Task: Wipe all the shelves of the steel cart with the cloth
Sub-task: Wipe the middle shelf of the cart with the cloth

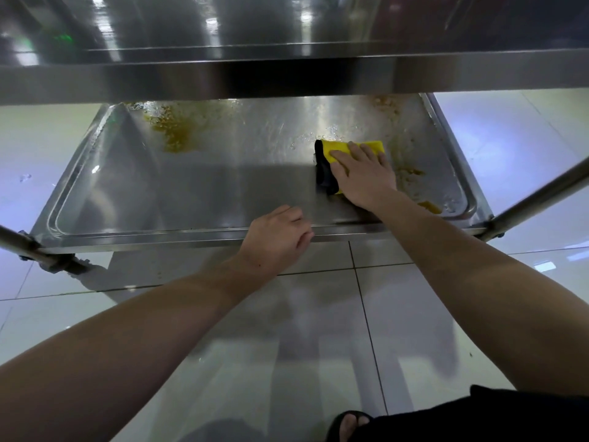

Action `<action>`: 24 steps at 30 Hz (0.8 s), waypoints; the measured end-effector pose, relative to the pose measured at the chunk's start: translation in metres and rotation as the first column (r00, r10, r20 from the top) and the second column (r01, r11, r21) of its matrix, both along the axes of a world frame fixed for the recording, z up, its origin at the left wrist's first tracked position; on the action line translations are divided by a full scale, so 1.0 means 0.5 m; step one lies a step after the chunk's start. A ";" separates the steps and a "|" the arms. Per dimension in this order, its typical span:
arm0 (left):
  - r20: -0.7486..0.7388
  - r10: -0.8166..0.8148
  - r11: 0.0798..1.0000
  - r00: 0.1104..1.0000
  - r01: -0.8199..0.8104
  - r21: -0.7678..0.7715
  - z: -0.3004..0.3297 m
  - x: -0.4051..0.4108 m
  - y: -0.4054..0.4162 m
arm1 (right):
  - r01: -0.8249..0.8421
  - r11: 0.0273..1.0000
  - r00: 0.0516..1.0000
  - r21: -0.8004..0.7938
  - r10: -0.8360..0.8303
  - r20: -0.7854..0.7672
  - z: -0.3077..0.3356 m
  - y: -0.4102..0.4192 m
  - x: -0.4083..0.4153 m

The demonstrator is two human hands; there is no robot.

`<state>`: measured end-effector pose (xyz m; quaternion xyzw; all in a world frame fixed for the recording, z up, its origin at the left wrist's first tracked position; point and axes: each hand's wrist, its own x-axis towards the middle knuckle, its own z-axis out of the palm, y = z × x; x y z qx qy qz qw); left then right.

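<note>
The right hand (361, 173) is pressing flat on the cloth (350, 148); the left hand (277, 237), loosely curled, is steadying the shelf (159, 186) rim, holding nothing; the loaded cloth may be smearing the yellow spill (173, 129) wider.

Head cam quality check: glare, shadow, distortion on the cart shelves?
Head view: wide-angle bends the steel upper shelf edge and side rails; its top is blurred with streaky light reflections; shadow darkens the near half of the steel lower shelf; glare beside the yellow cloth.

I see a yellow cloth (353, 148) with a black side, mustard-brown stains (173, 129) on silver steel shelf (207, 183), pale glossy floor tiles (318, 330).
</note>
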<state>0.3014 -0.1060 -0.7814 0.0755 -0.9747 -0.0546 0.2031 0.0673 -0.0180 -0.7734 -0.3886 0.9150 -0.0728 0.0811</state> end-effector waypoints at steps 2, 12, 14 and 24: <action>-0.008 0.008 1.000 1.000 -0.008 -0.024 0.004 -0.002 -0.002 | 0.011 1.000 1.000 -0.010 -0.011 -0.009 -0.001 0.028 -0.024; -0.080 0.092 0.994 0.993 -0.096 -0.043 -0.006 -0.015 -0.007 | 0.117 0.993 0.991 0.005 -0.117 -0.064 -0.006 0.116 -0.120; -0.097 0.102 0.993 0.990 -0.107 -0.044 -0.009 -0.013 -0.006 | 0.117 0.993 0.991 0.013 -0.116 -0.071 -0.004 0.096 -0.102; -0.098 0.101 0.994 0.990 -0.105 -0.039 -0.017 -0.016 -0.007 | 0.001 1.000 0.999 0.016 0.000 -0.033 0.003 -0.011 -0.010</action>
